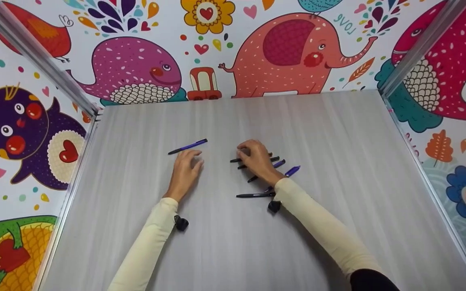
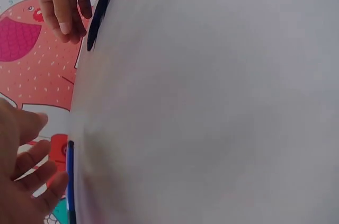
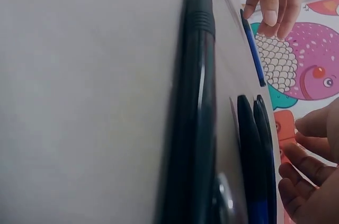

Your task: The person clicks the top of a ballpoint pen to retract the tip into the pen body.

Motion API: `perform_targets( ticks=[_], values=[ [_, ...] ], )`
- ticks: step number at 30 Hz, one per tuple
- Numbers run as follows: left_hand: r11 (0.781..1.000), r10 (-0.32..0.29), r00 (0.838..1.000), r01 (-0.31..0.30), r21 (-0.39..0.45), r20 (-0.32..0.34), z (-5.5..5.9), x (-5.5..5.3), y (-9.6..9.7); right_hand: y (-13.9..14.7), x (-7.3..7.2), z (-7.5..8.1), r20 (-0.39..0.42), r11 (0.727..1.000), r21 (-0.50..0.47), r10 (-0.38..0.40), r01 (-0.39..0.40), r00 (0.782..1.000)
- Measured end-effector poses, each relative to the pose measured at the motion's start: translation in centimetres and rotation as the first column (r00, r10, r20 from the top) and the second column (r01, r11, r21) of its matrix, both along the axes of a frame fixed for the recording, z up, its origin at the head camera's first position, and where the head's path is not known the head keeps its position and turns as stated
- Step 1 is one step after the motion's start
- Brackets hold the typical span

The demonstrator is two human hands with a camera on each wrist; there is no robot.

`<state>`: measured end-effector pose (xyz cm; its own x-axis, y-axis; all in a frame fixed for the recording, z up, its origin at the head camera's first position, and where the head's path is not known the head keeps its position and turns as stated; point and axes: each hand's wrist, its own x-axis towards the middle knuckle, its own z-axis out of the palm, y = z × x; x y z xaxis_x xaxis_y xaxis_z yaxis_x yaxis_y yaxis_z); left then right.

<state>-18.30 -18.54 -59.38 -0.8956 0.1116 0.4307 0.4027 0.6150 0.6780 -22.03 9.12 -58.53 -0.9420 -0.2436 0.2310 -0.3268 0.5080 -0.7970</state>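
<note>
A blue pen with dark ends lies slanted on the table, just beyond the fingertips of my left hand. That hand's fingers are loosely bent, with nothing between them. My right hand hovers over a loose row of several pens, its fingers relaxed and empty in the right wrist view. A black pen lies closest to me, partly under the right wrist; it looms large in the right wrist view. A blue-purple pen end sticks out to the right of that wrist. The hand and forearm hide parts of the other pens.
The pale wood-grain table has metal edging on its left and right sides. Printed panels with cartoon animals, such as an elephant, stand at the back and sides. A small black device sits at the left wrist, another at the right.
</note>
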Motion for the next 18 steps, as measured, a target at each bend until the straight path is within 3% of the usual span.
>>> perform_targets(
  ticks=[5, 11, 18],
  values=[
    [0.996, 0.071, 0.997, -0.071, -0.052, -0.001, 0.6, -0.1, -0.9, -1.2, -0.9, 0.2, 0.002, 0.999, 0.037, 0.035, -0.035, 0.999],
    [0.994, 0.081, 0.997, -0.08, -0.081, 0.012, 0.7, -0.6, -2.1, -2.9, -1.7, 0.4, 0.03, 0.996, 0.078, 0.044, -0.046, 0.999],
    [0.985, 0.146, 0.987, -0.139, -0.099, 0.068, 0.5, -0.3, -4.0, -5.8, -2.2, 0.4, 0.058, 0.989, 0.104, 0.104, -0.11, 0.993]
  ],
)
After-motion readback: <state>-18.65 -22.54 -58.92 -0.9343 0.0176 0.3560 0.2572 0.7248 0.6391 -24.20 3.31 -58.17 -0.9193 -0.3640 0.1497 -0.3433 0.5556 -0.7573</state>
